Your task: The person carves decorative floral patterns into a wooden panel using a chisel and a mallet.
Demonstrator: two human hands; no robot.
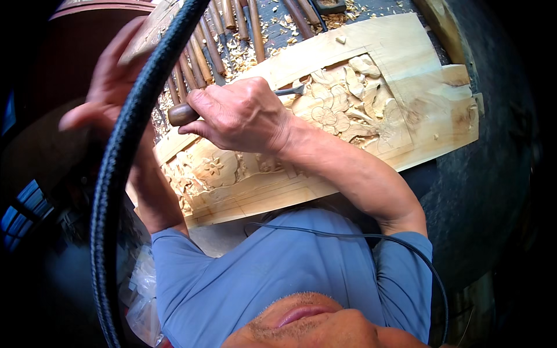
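Observation:
My right hand (241, 113) is closed round a carving chisel. Its brown wooden handle (183, 115) sticks out to the left, and the metal blade (289, 91) comes out on the right, over a pale wooden panel (444, 113). Flowers and leaves (333, 110) are carved in relief on this panel, with pencil lines around them. Raised at the left, my left hand (104, 87) has its thumb spread wide and its fingers stretched up, partly behind a black braided cable. A pale wooden piece (152, 33) overlaps those fingers; whether they touch it I cannot tell.
Several wooden-handled chisels (255, 32) lie in a row beyond the panel, among scattered wood shavings (278, 29). The thick braided cable (130, 127) crosses the left side of the view. Clear plastic bags (144, 293) are at the lower left.

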